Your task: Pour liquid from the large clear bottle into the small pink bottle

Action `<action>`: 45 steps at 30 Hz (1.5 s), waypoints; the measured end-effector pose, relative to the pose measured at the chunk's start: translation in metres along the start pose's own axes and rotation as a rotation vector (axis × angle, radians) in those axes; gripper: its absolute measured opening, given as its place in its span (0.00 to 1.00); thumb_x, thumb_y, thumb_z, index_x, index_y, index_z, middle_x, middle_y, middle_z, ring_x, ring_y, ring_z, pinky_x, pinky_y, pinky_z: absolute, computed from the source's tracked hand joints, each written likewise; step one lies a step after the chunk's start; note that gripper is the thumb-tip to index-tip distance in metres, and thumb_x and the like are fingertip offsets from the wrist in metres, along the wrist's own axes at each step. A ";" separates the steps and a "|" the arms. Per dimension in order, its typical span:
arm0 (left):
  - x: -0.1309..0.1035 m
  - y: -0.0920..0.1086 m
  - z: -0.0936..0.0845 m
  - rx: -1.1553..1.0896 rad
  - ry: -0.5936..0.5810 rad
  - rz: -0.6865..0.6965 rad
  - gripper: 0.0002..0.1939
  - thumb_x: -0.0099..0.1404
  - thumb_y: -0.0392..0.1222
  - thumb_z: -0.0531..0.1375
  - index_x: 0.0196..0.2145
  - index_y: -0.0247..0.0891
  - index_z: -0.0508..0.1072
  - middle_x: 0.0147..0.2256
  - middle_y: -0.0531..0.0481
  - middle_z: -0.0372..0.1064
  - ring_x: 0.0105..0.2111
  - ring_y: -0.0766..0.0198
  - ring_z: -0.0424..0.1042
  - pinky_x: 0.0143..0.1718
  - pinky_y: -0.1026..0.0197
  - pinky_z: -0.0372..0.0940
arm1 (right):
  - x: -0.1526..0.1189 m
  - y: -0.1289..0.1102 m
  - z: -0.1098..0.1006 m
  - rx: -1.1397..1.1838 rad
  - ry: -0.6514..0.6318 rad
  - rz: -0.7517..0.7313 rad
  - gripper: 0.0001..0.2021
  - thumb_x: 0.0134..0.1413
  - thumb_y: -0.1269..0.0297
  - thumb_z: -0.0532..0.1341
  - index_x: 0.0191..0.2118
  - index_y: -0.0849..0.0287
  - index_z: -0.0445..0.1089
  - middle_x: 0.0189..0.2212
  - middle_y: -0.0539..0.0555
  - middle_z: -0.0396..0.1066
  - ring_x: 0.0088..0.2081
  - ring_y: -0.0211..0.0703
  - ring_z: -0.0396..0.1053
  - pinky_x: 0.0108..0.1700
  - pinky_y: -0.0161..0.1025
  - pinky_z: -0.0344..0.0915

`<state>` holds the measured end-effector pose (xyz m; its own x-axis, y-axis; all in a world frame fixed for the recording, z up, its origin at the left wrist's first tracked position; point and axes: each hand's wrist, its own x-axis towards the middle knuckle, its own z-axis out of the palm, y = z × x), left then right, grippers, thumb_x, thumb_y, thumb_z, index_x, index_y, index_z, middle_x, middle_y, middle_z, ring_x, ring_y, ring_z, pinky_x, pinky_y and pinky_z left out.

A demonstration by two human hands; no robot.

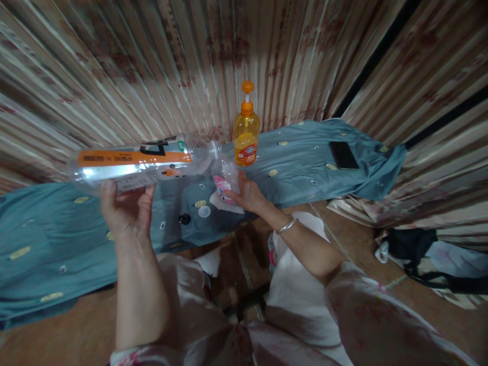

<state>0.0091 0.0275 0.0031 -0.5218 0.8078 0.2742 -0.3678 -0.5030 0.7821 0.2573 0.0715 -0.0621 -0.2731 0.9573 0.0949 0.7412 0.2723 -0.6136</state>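
Note:
My left hand (128, 208) holds a large clear bottle (133, 165) from below. The bottle lies sideways in the air, with an orange and silver label and its neck pointing right. Its mouth meets the top of a small clear bottle (224, 178) with a pink label; whether they touch is hard to tell. My right hand (247, 193) is wrapped round the small bottle, which stands nearly upright over a white piece (227, 205) on the cloth. Just behind my right hand stands an orange pump bottle (246, 134), partly filled with orange liquid.
A blue-green patterned cloth (297, 168) covers the long narrow surface. On it are a dark cap (184, 218), a pale round lid (204, 211) and a black phone (343, 155) to the right. Pleated curtains (152, 66) hang behind. Dark bags (412, 244) lie at the lower right.

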 end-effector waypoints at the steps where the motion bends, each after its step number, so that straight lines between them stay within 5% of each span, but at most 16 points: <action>1: 0.000 0.000 -0.001 0.001 -0.010 0.002 0.26 0.41 0.54 0.74 0.36 0.40 0.77 0.40 0.49 0.79 0.52 0.53 0.75 0.48 0.58 0.75 | 0.000 0.000 0.000 -0.003 -0.002 0.004 0.30 0.61 0.55 0.68 0.61 0.69 0.60 0.48 0.68 0.79 0.49 0.58 0.79 0.45 0.42 0.72; 45: 0.001 -0.001 -0.005 0.022 -0.037 0.004 0.29 0.41 0.55 0.74 0.39 0.38 0.77 0.39 0.48 0.79 0.51 0.53 0.75 0.47 0.58 0.75 | 0.001 0.004 0.003 0.035 0.013 -0.019 0.29 0.61 0.55 0.68 0.59 0.68 0.61 0.48 0.68 0.79 0.50 0.57 0.79 0.46 0.41 0.71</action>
<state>0.0054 0.0271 -0.0003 -0.4940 0.8169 0.2976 -0.3488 -0.4997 0.7929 0.2579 0.0734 -0.0667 -0.2788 0.9532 0.1170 0.7142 0.2873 -0.6383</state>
